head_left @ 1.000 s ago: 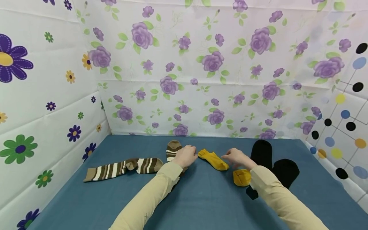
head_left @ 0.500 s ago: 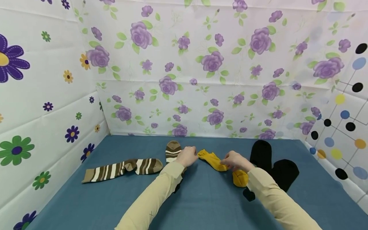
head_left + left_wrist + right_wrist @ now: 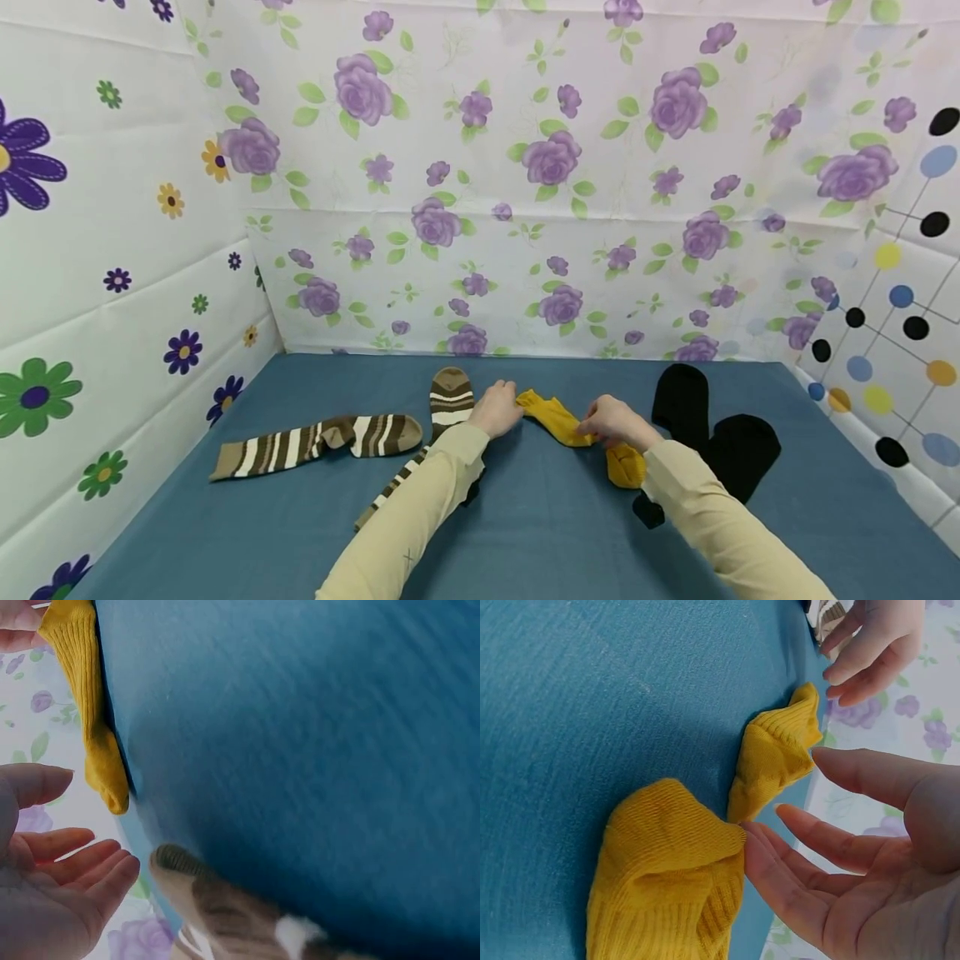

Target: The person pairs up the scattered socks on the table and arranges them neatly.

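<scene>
A ribbed yellow sock (image 3: pixel 553 417) lies at mid-table between the hands. The second yellow sock (image 3: pixel 626 467) is bunched up nearer the person, beneath the right wrist. My left hand (image 3: pixel 495 408) hovers just left of the first sock's end; its thumb and fingers stand apart with nothing between them in the left wrist view. My right hand (image 3: pixel 862 862) spreads its thumb and fingers beside both socks. Its thumb tip is right at the far sock's edge, while other fingertips meet the edge of the near yellow sock (image 3: pixel 667 870) in the right wrist view.
One brown-and-white striped sock (image 3: pixel 315 437) lies flat at the left; another striped sock (image 3: pixel 450 396) runs under the left forearm. Two black socks (image 3: pixel 681 404) lie at the right, partly behind the right forearm. Flowered cloth walls (image 3: pixel 465 167) enclose the blue table (image 3: pixel 555 533).
The right hand has moved slightly left, its fingertips coming over the first yellow sock's near end. My left hand has shifted a little right toward the other end. The socks lie as before.
</scene>
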### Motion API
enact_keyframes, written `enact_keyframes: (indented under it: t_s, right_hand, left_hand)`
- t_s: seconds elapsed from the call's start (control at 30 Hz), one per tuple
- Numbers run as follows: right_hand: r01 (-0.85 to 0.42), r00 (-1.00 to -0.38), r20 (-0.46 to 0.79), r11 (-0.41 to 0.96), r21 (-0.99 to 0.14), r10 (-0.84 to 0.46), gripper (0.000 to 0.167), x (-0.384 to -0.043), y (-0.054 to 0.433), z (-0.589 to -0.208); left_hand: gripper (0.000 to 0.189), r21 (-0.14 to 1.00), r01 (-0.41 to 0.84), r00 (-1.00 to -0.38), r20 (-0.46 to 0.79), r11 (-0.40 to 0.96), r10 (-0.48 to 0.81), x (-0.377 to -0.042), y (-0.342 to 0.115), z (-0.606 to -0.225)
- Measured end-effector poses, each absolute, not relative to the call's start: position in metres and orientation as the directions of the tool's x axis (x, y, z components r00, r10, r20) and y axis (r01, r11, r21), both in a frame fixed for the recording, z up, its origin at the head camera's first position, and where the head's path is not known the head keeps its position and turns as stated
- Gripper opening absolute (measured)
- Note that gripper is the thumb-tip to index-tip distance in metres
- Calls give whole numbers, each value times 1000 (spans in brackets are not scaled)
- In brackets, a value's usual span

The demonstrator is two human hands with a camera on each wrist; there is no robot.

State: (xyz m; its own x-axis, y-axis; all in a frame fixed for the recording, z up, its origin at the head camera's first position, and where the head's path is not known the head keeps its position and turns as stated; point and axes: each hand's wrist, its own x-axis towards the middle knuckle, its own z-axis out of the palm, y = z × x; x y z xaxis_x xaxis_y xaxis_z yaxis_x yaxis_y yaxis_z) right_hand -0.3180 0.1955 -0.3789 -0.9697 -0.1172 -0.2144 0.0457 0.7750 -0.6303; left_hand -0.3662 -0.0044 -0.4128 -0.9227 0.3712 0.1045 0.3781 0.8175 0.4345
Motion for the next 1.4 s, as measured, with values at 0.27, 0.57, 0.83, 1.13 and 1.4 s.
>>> enact_keyframes:
  t_s: [0.27,0.57,0.83,1.13,1.4]
  right_hand:
    - [51,-970,-217,785,-617,-107,15,-319,197,-382]
    - [70,-967,-235,794,-603,-93,15,-323,196,-387]
    - [75,-972,-223,787,-612,-81,16,-327,197,-391]
    - [78,-978,-197,766,-638,-64,21,-328,199,-390]
    - [86,-984,-174,749,-657,-40,26,-329,200,-390]
  left_hand:
    - [32,453,371,-925,106,811,364,-366,-3,-418]
    - [33,547,340,-935,110,765,336,-367,-2,-419]
    - [30,588,319,-945,141,743,294,-367,-1,-418]
    - [18,609,311,-949,164,730,268,-361,-3,-414]
    - [23,636,266,-959,96,724,268,-369,-4,-422]
